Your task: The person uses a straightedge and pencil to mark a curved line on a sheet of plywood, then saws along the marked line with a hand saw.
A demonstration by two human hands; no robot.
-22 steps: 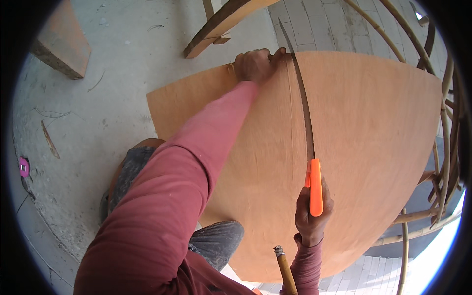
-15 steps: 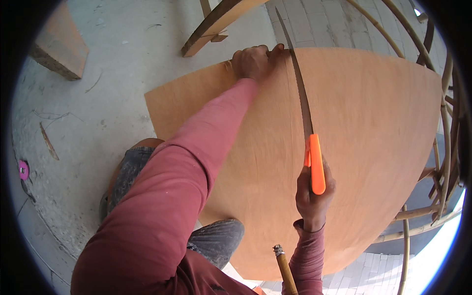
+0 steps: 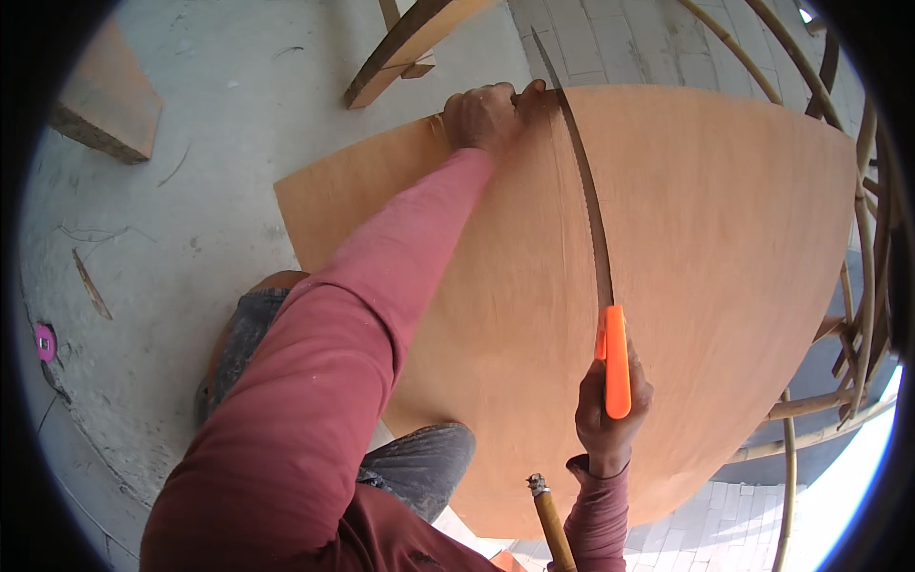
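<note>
My right hand (image 3: 610, 424) is closed round the orange handle (image 3: 618, 367) of a handsaw. Its long, thin blade (image 3: 586, 181) runs away from me across a light brown plywood sheet (image 3: 724, 286), and the tip sticks out past the far edge. At that far edge, my left hand (image 3: 483, 116) grips the sheet, fingers curled over the rim and thumb stretched toward the blade. The thumb sits close beside the blade; whether they touch I cannot tell. My knee (image 3: 424, 467) is at the sheet's near left side.
Bamboo poles (image 3: 863, 238) cross at the right. Timber pieces (image 3: 405, 48) stand beyond the left hand, and a wooden block (image 3: 110, 95) is at the far left. A pink tape measure (image 3: 46, 341) lies on the concrete floor (image 3: 219, 143). A lit cigar-like stick (image 3: 551, 522) juts up from below.
My right hand has drawn the saw back toward me, so less of the blade reaches past the far edge. My left hand stays on the plywood edge.
</note>
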